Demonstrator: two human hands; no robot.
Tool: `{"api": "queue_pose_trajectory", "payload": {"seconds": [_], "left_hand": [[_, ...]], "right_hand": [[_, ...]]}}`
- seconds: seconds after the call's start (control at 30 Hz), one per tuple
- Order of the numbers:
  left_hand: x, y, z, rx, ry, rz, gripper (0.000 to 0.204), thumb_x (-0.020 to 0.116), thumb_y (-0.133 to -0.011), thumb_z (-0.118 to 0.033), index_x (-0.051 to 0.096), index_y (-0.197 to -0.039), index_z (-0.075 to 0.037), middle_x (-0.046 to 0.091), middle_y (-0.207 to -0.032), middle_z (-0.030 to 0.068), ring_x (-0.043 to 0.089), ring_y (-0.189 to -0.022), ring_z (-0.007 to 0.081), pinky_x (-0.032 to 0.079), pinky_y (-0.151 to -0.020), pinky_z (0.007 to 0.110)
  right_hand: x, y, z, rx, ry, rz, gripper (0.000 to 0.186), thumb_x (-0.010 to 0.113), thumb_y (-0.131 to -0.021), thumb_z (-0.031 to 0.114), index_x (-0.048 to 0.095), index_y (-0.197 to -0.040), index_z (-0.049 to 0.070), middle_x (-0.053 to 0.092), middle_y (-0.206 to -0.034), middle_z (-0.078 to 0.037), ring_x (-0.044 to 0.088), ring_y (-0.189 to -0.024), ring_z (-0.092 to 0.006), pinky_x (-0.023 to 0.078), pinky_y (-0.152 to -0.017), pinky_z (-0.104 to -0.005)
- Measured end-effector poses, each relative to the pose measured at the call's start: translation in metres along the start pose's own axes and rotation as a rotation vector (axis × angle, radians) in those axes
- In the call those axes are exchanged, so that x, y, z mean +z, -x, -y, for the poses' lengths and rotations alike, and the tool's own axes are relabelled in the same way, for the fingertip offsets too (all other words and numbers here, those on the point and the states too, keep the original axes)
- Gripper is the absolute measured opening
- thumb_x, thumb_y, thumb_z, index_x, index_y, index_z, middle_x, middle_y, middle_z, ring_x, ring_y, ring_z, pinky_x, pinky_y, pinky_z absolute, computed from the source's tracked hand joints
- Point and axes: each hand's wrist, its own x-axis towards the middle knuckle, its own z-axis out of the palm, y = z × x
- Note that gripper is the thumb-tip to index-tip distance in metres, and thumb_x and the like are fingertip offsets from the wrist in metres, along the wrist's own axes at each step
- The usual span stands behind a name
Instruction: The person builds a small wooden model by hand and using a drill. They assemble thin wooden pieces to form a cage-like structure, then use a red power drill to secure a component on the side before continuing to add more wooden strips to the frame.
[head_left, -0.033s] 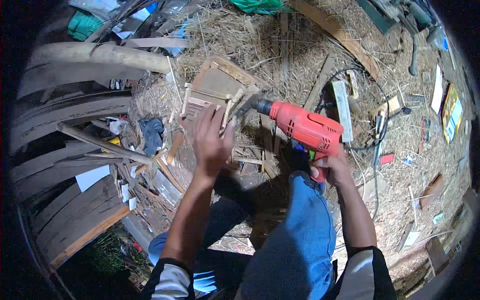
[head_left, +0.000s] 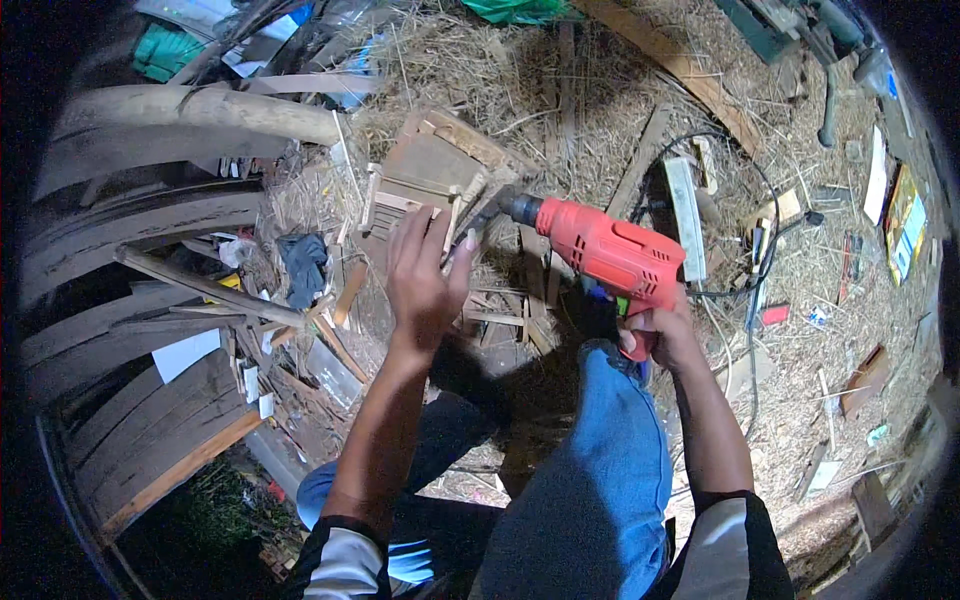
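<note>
The red drill (head_left: pixel 615 250) is just right of centre, its chuck pointing left toward a small wooden frame (head_left: pixel 400 202); the right hand (head_left: pixel 665 335) wraps its handle. The left hand (head_left: pixel 425 295), thumb apart from its fingers, reaches the frame's near side; whether it pinches wood I cannot tell. Nearer is a blue-jeaned leg (head_left: pixel 600 470); farther right, a black cable (head_left: pixel 768 262).

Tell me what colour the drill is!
The drill is mostly red, best seen in the head view.
</note>
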Motion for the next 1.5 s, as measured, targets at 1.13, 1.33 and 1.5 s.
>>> {"api": "queue_pose_trajectory", "payload": {"seconds": [1.13, 1.33, 1.5], "left_hand": [[0.017, 0.013, 0.003, 0.003, -0.080, 0.084, 0.058, 0.077, -0.086, -0.029, 0.063, -0.135, -0.002, 0.057, -0.140, 0.0281, 0.053, -0.132, 0.0492, 0.042, -0.112, 0.055], [0.017, 0.013, 0.002, 0.006, -0.080, 0.082, 0.059, 0.077, -0.085, -0.030, 0.063, -0.135, -0.001, 0.057, -0.140, 0.0282, 0.052, -0.133, 0.0489, 0.041, -0.112, 0.055], [0.017, 0.013, 0.002, -0.006, -0.075, 0.094, 0.060, 0.077, -0.085, -0.030, 0.062, -0.135, -0.001, 0.057, -0.140, 0.0283, 0.051, -0.134, 0.0489, 0.042, -0.112, 0.055]], "right_hand": [[0.019, -0.022, 0.000, -0.006, -0.128, 0.045, 0.054, 0.060, -0.070, 0.006, 0.060, -0.122, -0.007, 0.068, -0.087, -0.013, 0.058, -0.050, -0.0174, 0.049, -0.046, -0.0309], [0.014, -0.023, -0.004, -0.002, -0.094, 0.055, 0.053, 0.060, -0.070, 0.008, 0.060, -0.121, -0.007, 0.069, -0.088, -0.014, 0.058, -0.049, -0.0178, 0.049, -0.046, -0.0309], [0.018, -0.022, -0.002, -0.010, -0.115, 0.022, 0.053, 0.060, -0.070, 0.009, 0.059, -0.120, -0.007, 0.068, -0.087, -0.013, 0.058, -0.049, -0.0180, 0.049, -0.046, -0.0313]]}}
